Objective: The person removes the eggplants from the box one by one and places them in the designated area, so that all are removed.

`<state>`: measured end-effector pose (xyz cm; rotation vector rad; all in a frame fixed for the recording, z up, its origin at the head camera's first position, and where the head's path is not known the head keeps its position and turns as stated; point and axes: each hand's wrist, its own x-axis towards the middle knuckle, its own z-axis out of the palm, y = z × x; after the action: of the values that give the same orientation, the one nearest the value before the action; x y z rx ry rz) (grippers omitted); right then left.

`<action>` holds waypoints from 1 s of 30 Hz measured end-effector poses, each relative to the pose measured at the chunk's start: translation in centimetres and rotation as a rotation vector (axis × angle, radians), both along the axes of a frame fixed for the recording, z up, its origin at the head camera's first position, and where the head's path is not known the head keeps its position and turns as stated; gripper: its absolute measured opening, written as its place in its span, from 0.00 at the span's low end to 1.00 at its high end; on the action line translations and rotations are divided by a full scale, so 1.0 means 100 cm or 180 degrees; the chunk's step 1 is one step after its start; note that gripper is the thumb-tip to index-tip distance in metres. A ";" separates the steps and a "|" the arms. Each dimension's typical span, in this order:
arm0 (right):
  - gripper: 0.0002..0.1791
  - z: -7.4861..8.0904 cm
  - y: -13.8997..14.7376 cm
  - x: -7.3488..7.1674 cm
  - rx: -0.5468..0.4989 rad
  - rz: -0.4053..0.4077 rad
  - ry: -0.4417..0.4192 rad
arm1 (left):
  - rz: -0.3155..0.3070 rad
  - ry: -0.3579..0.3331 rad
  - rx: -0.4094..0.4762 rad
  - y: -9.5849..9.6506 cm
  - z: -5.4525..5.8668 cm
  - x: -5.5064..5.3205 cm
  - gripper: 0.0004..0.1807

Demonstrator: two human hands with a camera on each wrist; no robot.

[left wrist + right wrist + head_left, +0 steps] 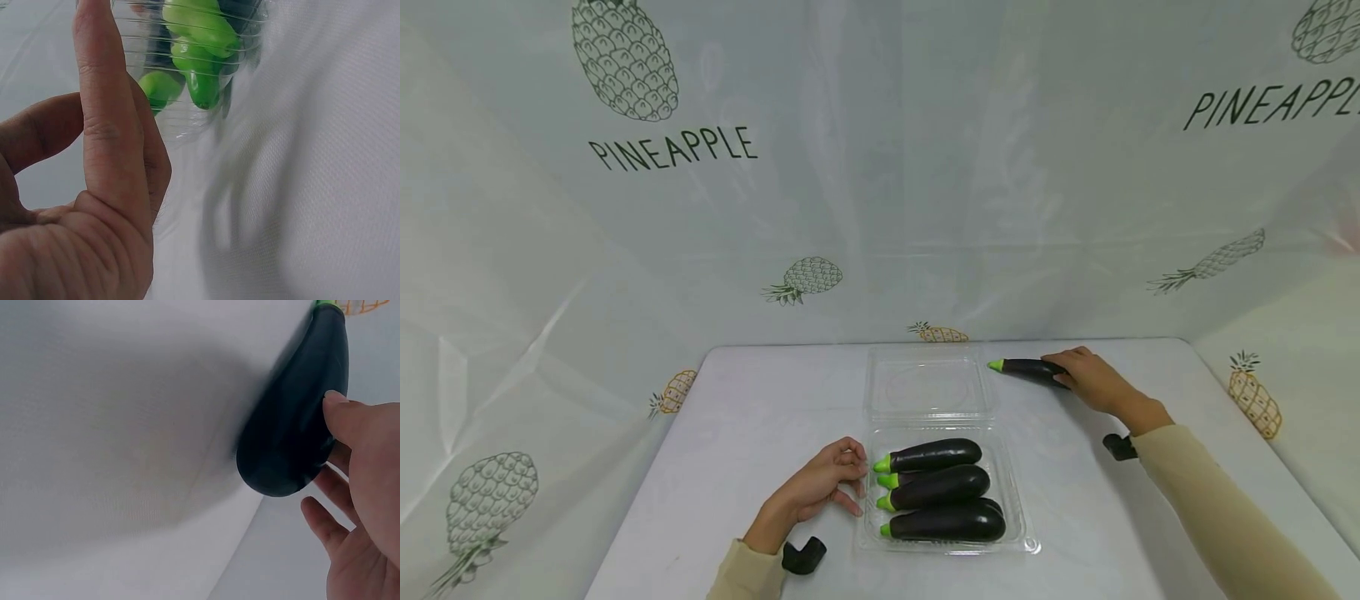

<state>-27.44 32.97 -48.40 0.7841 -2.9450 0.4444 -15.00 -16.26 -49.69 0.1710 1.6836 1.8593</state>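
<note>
In the head view, several dark eggplants (953, 523) with green stem ends lie in a clear plastic clamshell box (1017, 500), stems pointing left. Its lid (931, 385) is folded back flat behind it. My left hand (827, 482) is at the box's left wall, fingers loosely bent and holding nothing; the left wrist view shows the green stem ends (203, 81) through the ribbed plastic. At the back right, my right hand (1093, 379) grips a single eggplant (294, 419) by its thick end, thumb on one side and fingers on the other, its stem pointing left.
The white tabletop (775, 392) ends at a back edge just beyond the lid and the single eggplant. Behind hangs a pale cloth (925, 192) printed with pineapples. A black wrist-worn piece (803, 556) sits at the left wrist, another (1120, 447) at the right.
</note>
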 end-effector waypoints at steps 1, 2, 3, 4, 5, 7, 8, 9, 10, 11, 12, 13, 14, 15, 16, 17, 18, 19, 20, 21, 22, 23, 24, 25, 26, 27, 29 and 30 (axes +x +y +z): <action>0.22 0.000 0.000 0.000 0.0002 -0.0007 -0.0008 | -0.0008 0.0005 0.0003 0.000 0.000 0.000 0.09; 0.23 0.000 0.000 0.001 0.0003 -0.0009 -0.0011 | -0.0012 0.0006 0.0009 -0.001 0.000 0.000 0.09; 0.23 0.000 0.000 0.001 0.0009 -0.0007 -0.0010 | -0.0023 0.0009 0.0010 -0.001 0.000 0.000 0.09; 0.23 0.000 0.000 0.002 0.0009 -0.0004 -0.0006 | -0.0028 0.0010 0.0014 -0.001 0.000 0.000 0.09; 0.24 0.000 0.000 0.002 0.0015 0.0002 0.0006 | -0.0033 0.0011 0.0019 -0.001 0.000 0.000 0.09; 0.24 0.000 0.000 0.003 0.0019 0.0015 0.0024 | -0.0045 0.0018 0.0027 -0.001 0.001 0.000 0.09; 0.25 0.000 0.000 0.004 0.0017 0.0014 0.0030 | -0.0045 0.0018 0.0029 -0.001 0.001 0.000 0.09; 0.25 0.000 0.000 0.004 0.0018 0.0014 0.0035 | -0.0049 0.0025 0.0024 -0.002 0.001 0.000 0.09; 0.25 0.000 0.000 0.005 0.0013 0.0010 0.0035 | -0.0042 0.0020 0.0029 -0.001 0.001 0.000 0.09; 0.26 0.000 0.000 0.005 0.0009 0.0008 0.0033 | -0.0035 0.0014 0.0027 -0.001 0.001 0.000 0.09; 0.26 0.001 0.001 0.005 0.0014 0.0011 0.0034 | -0.0030 0.0010 0.0023 -0.001 0.001 0.000 0.09; 0.26 0.001 0.001 0.006 0.0018 0.0017 0.0039 | -0.0018 0.0003 0.0022 -0.001 0.001 0.001 0.09; 0.26 0.001 0.001 0.006 0.0025 0.0026 0.0048 | -0.0012 0.0004 0.0024 -0.001 0.001 0.001 0.09; 0.26 0.001 0.000 0.007 0.0026 0.0038 0.0062 | -0.0008 0.0010 0.0023 -0.001 0.001 0.001 0.09; 0.26 0.002 0.000 0.008 0.0027 0.0050 0.0080 | -0.0004 0.0010 0.0030 0.000 0.001 0.001 0.09; 0.26 0.002 -0.002 0.009 0.0027 0.0065 0.0105 | -0.0002 0.0014 0.0034 0.000 0.001 0.002 0.09; 0.27 0.003 -0.003 0.011 0.0030 0.0084 0.0140 | -0.0005 0.0022 0.0035 -0.001 0.001 0.002 0.09; 0.27 0.005 -0.004 0.013 0.0020 0.0105 0.0182 | -0.0007 0.0027 0.0039 -0.001 0.001 0.002 0.09; 0.27 0.007 -0.006 0.015 0.0007 0.0126 0.0232 | -0.0011 0.0030 0.0042 -0.001 0.001 0.003 0.09; 0.27 0.009 -0.009 0.018 0.0001 0.0156 0.0284 | -0.0017 0.0031 0.0041 -0.001 0.001 0.002 0.09; 0.27 0.011 -0.012 0.020 -0.0009 0.0190 0.0342 | -0.0017 0.0025 0.0046 -0.001 0.001 0.002 0.09; 0.27 0.014 -0.016 0.023 -0.0018 0.0236 0.0403 | -0.0023 0.0026 0.0040 -0.001 0.000 0.002 0.09; 0.27 0.018 -0.020 0.026 -0.0033 0.0283 0.0463 | -0.0023 0.0022 0.0036 -0.001 0.000 0.002 0.09; 0.27 0.021 -0.025 0.030 -0.0046 0.0333 0.0524 | -0.0022 0.0017 0.0034 -0.001 -0.001 0.002 0.09; 0.27 0.024 -0.030 0.033 -0.0060 0.0387 0.0587 | -0.0020 0.0016 0.0029 -0.001 -0.001 0.001 0.09; 0.28 0.027 -0.035 0.036 -0.0066 0.0443 0.0650 | -0.0017 0.0014 0.0026 -0.001 -0.002 0.001 0.09; 0.28 0.032 -0.045 0.043 -0.0086 0.0557 0.0779 | -0.0005 0.0006 0.0016 0.000 -0.003 0.000 0.09; 0.28 0.035 -0.050 0.046 -0.0102 0.0617 0.0847 | 0.0006 -0.0003 0.0016 0.000 -0.003 -0.001 0.08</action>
<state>-22.86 27.94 -44.92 1.0409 -2.6237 0.3647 -15.08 -16.26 -50.00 0.1708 1.6791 1.8650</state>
